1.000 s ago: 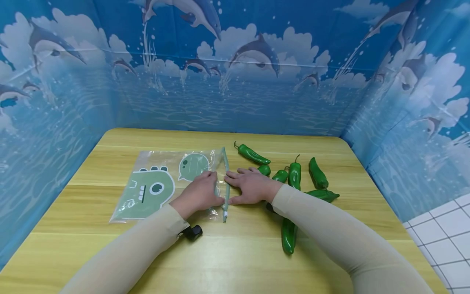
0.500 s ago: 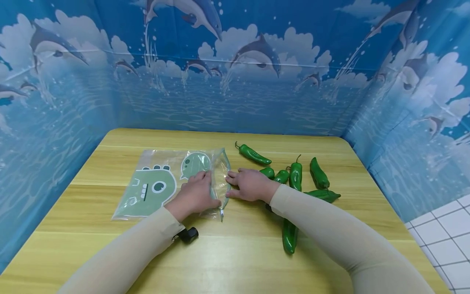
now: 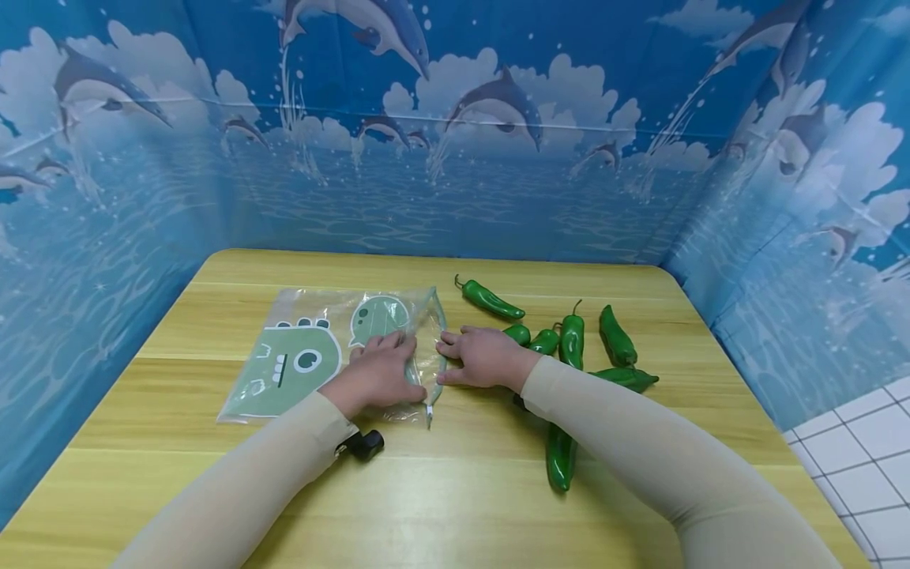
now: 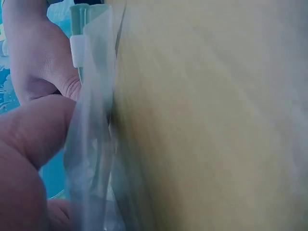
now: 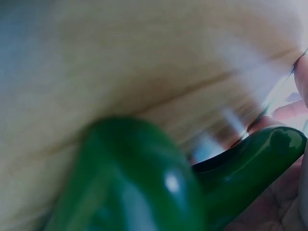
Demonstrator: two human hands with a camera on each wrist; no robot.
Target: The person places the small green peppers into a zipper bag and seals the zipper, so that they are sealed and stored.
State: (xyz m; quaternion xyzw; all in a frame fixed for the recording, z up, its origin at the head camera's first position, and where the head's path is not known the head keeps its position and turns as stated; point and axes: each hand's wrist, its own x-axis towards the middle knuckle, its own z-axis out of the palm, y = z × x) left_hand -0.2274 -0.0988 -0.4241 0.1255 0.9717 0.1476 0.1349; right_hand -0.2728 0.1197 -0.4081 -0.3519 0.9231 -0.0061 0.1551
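Observation:
A clear zip bag (image 3: 398, 316) printed with green cartoon shapes lies flat on the table, its slider edge facing right. My left hand (image 3: 380, 371) rests on the bag near its mouth, fingers spread over the film. In the left wrist view the thumb (image 4: 43, 127) touches the film, below the white slider (image 4: 77, 50). My right hand (image 3: 485, 357) lies palm down at the bag's right rim, fingertips and thumb touching it. Under and beside the right wrist are green peppers (image 3: 571, 338), partly hidden by the sleeve; two show close up in the right wrist view, including one pepper (image 5: 130, 187).
More peppers lie to the right, such as one pepper (image 3: 617, 336) and another pepper (image 3: 490, 299) near the back. The wooden table (image 3: 455, 498) ends at a blue dolphin-print curtain (image 3: 455, 197) behind and on both sides.
My left hand has slid slightly left with the upper film, and the bag's mouth has spread into a gap. The right hand has shifted only a little. The peppers stay put.

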